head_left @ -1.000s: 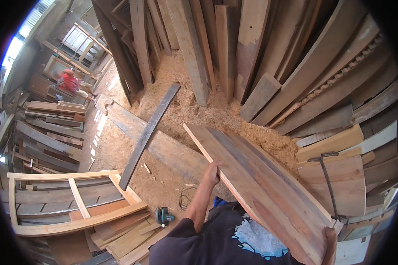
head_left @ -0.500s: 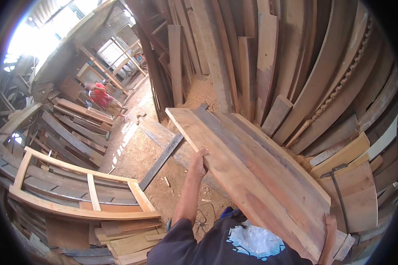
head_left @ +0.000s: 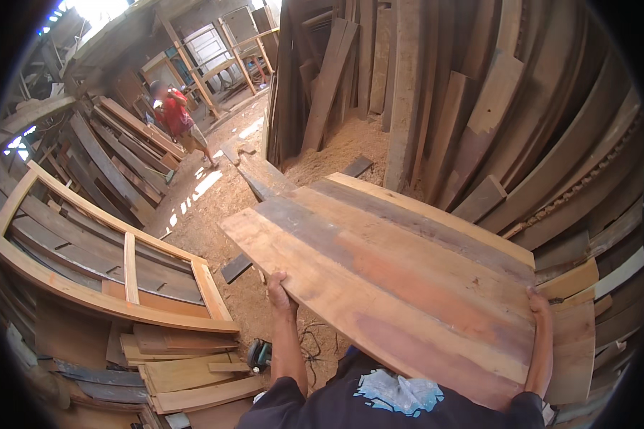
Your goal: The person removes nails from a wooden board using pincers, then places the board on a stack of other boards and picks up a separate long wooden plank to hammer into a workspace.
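A wide wooden panel [head_left: 408, 275], made of several boards edge to edge in tan, grey and reddish tones, lies across in front of me, nearly flat. My left hand [head_left: 282, 292] is closed on its near left edge, thumb on top, with the other fingers hidden beneath. At the right end, my right hand [head_left: 539, 302] grips the panel's edge, its fingers partly out of sight. Under the panel's far left side a dark wooden bar [head_left: 236, 268] and a light plank [head_left: 261, 175] show.
A pale wooden frame [head_left: 130, 268] rests on stacked boards at left. A green and black power tool [head_left: 259, 355] sits by my left forearm. Tall planks [head_left: 401, 93] lean along the right and back. Sawdust [head_left: 361, 143] covers the floor. A person in red [head_left: 175, 114] stands far left.
The panel has turned flatter and more crosswise, its far left corner swinging left and nearer. My left hand moved left and down with it; my right hand rose. The distant person has moved.
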`<state>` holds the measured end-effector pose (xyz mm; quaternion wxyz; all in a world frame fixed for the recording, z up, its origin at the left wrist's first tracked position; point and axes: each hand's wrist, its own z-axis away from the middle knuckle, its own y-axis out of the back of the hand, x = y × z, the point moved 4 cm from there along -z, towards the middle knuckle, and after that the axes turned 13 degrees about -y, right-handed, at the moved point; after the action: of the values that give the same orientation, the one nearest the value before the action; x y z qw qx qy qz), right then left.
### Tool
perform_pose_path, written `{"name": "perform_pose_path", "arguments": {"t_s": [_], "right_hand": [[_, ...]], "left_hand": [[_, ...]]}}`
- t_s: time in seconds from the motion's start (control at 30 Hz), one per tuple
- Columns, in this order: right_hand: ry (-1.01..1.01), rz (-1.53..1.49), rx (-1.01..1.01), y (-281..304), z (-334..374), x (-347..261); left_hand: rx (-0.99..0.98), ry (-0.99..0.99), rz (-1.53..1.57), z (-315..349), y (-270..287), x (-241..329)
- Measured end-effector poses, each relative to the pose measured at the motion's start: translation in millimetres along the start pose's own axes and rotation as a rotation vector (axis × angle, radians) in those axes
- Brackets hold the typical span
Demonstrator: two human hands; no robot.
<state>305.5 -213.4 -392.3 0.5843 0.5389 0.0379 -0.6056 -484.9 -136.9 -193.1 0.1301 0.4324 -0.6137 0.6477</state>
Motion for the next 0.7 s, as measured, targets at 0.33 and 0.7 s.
{"name": "perform_pose_path", "arguments": {"t_s": [0.33,0.7], "right_hand": [[-0.134,0.056,-0.141,-116,-15,-49],[-0.429,-0.029,-0.074,-197,7,-3]], "left_hand": [[0.321,0.125,-0.094,-10,156,-51],[0.528,0.566,-0.262,-1,321,-176]]}}
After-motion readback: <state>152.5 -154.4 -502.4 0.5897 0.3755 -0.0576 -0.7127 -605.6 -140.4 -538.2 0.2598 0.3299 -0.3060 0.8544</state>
